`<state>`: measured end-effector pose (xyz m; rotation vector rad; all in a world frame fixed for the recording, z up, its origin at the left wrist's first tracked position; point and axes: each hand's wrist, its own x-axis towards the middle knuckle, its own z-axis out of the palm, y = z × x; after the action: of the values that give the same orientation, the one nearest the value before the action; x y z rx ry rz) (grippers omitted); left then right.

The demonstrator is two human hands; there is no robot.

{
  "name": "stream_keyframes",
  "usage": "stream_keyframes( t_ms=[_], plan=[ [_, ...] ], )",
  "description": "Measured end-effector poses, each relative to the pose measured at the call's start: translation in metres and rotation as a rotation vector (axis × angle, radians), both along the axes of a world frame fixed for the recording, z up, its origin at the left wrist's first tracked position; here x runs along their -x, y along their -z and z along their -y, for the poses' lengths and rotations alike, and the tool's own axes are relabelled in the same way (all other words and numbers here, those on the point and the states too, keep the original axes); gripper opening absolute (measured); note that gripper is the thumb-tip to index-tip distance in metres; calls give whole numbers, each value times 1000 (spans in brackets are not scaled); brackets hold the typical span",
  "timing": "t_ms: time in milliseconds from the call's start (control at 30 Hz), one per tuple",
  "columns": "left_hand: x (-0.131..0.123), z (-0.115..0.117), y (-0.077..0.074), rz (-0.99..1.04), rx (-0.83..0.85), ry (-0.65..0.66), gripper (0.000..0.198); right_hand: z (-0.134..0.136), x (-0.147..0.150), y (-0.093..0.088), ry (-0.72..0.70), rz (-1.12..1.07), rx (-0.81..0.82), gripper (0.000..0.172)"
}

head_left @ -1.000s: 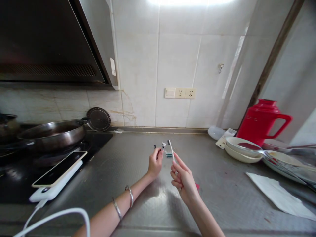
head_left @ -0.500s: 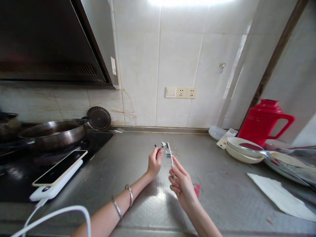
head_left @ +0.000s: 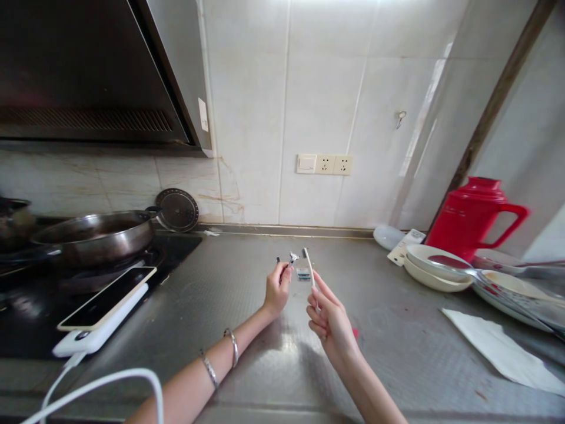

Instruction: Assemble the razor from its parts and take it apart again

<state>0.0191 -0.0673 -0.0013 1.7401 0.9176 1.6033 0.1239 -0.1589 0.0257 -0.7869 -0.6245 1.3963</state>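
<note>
Grasping: your left hand [head_left: 276, 293] is holding a silver-headed razor [head_left: 293, 258]; your right hand [head_left: 330, 315] is pinching a white brush [head_left: 309, 266]. You are already keeping both tools above the counter [head_left: 229, 282], heads apart; any remaining work is not showing. Left, a pan [head_left: 110, 242] is hiding its contents; beyond your hands, a small pack [head_left: 303, 274] is showing teal; right, a bowl [head_left: 415, 257] is carrying a ladle [head_left: 448, 263].
</note>
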Motion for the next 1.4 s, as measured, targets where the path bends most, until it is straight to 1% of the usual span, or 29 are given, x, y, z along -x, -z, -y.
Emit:
stream_keyframes(
  t_ms=[100,267,400,500,600,800,967,1033,1200,1400],
  plan=[
    [0,-1,0,16,4,9,29,1,2,-1,-13,12,-8,62],
    [1,-4,0,60,27,-2,28,10,12,5,-12,26,33,65],
    [1,-2,-2,43,22,-17,30,5,11,3,40,27,0,66],
    [0,-1,-2,18,15,-22,31,3,11,2,38,37,8,66],
    [1,-1,-2,18,15,-11,30,6,14,5,27,38,32,66],
    [0,0,-2,8,25,-15,32,1,10,5,59,30,-3,65],
    [1,-1,-1,17,25,-9,31,6,16,6,37,29,52,69],
    [1,-1,-1,23,24,-8,31,9,18,6,40,25,66,69],
    [-1,0,0,18,43,4,32,4,17,0,75,0,20,68],
    [1,-5,-3,123,81,12,31,16,28,9,6,4,78,70]
  ],
)
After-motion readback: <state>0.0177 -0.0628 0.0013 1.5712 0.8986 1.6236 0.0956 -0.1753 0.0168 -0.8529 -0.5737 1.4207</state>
